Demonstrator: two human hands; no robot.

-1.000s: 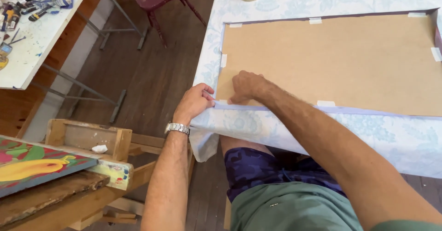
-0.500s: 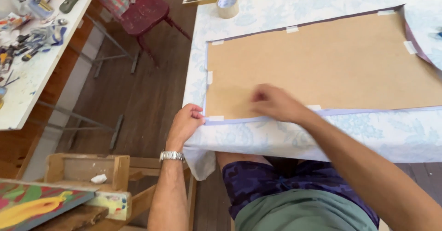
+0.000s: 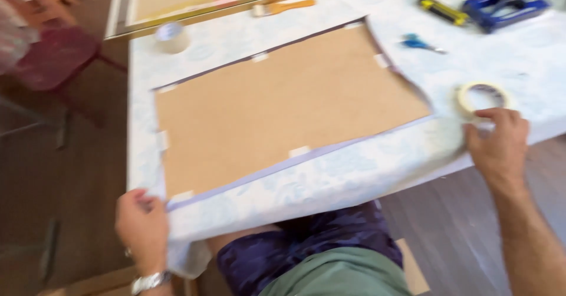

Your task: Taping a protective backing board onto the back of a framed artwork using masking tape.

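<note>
Our right hand (image 3: 498, 142) has its fingers closed on a pale round roll of masking tape (image 3: 482, 98) lying on the light patterned tablecloth (image 3: 330, 178), right of the flat brown cardboard sheet (image 3: 283, 107). Our left hand (image 3: 141, 225) pinches the cloth's edge by the sheet's near left corner.

Two hands: the left hand (image 3: 141, 225) and the right hand (image 3: 498, 140). Two tape rolls: one (image 3: 482, 98) touching the right hand, one (image 3: 171, 36) far beyond the left hand. One brown board (image 3: 283, 104) between the hands. One brush (image 3: 289, 6), one scissors (image 3: 420, 42), one blue tool (image 3: 504, 4), one yellow tool (image 3: 442, 10), one chair (image 3: 53, 60).
</note>
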